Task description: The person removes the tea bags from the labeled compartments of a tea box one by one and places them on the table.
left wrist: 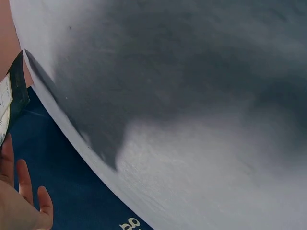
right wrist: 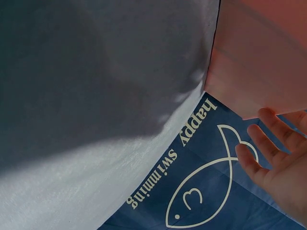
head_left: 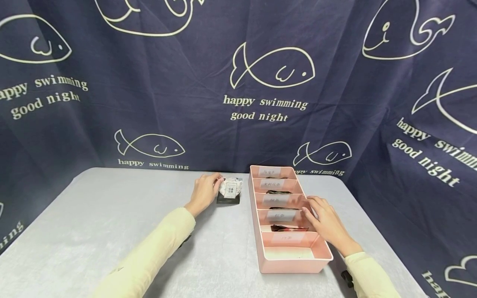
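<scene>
My left hand pinches a tea packet by its upper left edge. The packet is black, with a pale patterned top and a white printed label. It is held up off the table in the left wrist view, where the black packet shows at the left edge and the pinching fingertips are partly hidden. My right hand rests on the right rim of a pink divided box. In the right wrist view its fingers are loosely extended beside the box's outer wall.
Paper labels with handwriting mark the box's compartments. Dark packets lie in several of them; the front one shows a bare white floor. The box stands on a table with a pale cloth. A navy fish-print curtain hangs behind.
</scene>
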Available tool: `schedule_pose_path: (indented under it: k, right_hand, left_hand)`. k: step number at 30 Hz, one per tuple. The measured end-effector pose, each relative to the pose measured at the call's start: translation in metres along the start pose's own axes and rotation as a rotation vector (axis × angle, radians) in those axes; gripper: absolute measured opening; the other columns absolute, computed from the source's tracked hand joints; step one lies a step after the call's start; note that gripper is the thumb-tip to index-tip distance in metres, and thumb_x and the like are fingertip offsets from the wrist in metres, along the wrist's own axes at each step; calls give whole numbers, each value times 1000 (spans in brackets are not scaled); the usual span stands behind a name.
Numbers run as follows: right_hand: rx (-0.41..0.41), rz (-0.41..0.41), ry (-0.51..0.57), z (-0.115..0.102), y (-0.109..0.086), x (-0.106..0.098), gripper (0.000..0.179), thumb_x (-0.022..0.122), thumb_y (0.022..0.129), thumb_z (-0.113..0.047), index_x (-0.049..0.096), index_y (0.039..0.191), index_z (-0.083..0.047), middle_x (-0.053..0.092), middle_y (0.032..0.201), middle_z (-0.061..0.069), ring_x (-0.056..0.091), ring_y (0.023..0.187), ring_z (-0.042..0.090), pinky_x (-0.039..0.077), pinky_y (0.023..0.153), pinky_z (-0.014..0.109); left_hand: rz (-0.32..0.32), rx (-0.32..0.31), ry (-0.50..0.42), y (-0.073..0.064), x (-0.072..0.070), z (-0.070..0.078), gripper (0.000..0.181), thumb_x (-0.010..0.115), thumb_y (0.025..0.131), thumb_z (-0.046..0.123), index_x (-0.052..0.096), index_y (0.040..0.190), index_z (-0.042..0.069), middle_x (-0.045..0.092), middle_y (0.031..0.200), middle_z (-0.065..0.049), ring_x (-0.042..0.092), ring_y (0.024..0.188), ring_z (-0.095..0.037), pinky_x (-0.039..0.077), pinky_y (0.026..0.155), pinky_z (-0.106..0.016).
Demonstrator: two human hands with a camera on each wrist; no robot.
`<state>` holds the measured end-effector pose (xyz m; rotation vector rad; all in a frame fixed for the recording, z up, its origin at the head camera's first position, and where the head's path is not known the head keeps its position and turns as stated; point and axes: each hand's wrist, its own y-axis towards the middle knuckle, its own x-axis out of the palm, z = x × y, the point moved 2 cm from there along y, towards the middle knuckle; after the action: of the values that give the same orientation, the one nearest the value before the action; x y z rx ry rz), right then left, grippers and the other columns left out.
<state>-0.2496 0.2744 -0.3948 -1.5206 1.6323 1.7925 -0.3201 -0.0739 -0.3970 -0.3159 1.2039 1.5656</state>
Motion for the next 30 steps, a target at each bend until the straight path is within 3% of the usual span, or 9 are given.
schedule_pose_path:
  k: [8,16,24,30]
  right_hand:
    - [-5,3,-2,0,0,0,24,57,87,-15,60,104,2,59,107,16,51,103,34,38,84,54]
    - [-1,6,4,0,0,-1,23,58,86,-14,61,103,1,59,107,16,51,103,33,38,84,54]
    - [2,-2,0,-1,-1,-1,24,57,86,-14,61,104,1,59,107,16,51,103,33,39,83,54]
    - [-1,7,0,0,-1,-2,23,58,86,-14,61,103,1,59,107,16,51,103,33,39,84,54]
  left_hand:
    - [-8,-33,-11,1,6,-4,15,55,90,26,65,92,15,70,91,-2,59,84,-26,38,72,-44]
    - [-39,-55,-6,2,9,-11,15,62,85,23,64,97,13,69,80,-3,57,82,-25,37,73,-44]
    - [-98,-60,3,2,13,-20,29,69,79,22,62,106,14,67,79,1,56,88,-27,35,76,-43]
    - [-161,-68,4,4,12,-22,45,71,77,20,56,119,13,66,91,0,54,95,-28,33,78,-43]
